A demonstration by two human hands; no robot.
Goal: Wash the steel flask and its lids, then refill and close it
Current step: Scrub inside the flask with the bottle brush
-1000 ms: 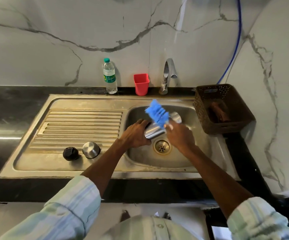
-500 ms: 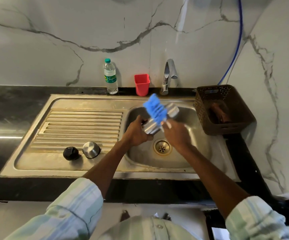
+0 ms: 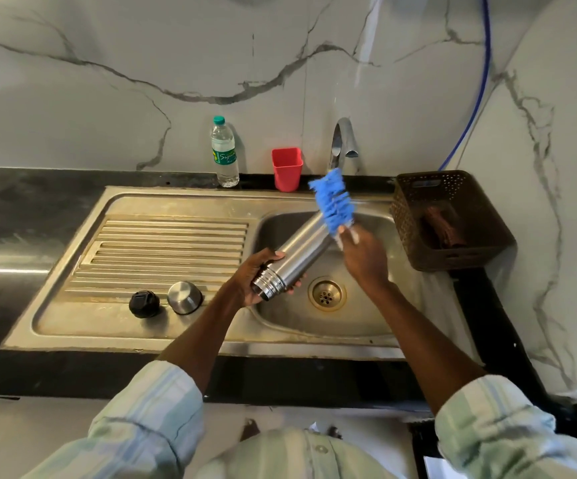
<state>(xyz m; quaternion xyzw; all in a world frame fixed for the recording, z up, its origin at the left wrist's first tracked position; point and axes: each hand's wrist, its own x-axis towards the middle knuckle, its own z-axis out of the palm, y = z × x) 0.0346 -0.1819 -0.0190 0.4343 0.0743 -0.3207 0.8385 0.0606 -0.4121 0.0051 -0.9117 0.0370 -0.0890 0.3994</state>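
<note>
The cylindrical brushed-steel flask (image 3: 297, 259) is held above the basin of the stainless-steel sink (image 3: 131, 326), not resting on anything. Its long axis runs on a diagonal: the threaded, ringed neck points down toward the near-left, and the closed base points up toward the far-right corner of the basin. The left hand (image 3: 257, 280) grips it at the neck end, with the fingers (image 3: 276, 255) curled around the body and the thumb side under the threads.

The right hand (image 3: 365, 257) is at the other end, nearer to the base of the flask. Its fingers are curled, pinching the thin white handle of the blue bristle bottle brush (image 3: 333, 202). The soft, shaggy bristle head lies against the upper part of the flask wall, on the outside. I judge that the outside is now scrubbed, and that a next stroke would run along this same diagonal axis.

The flask surface is smooth and shiny, so probably slippery when wet. The 2 lids wait on the ribbed draining board, near its front edge: a round black plastic stopper (image 3: 144, 304) and, just beside it on the right, a round steel cup lid (image 3: 185, 298).
</note>
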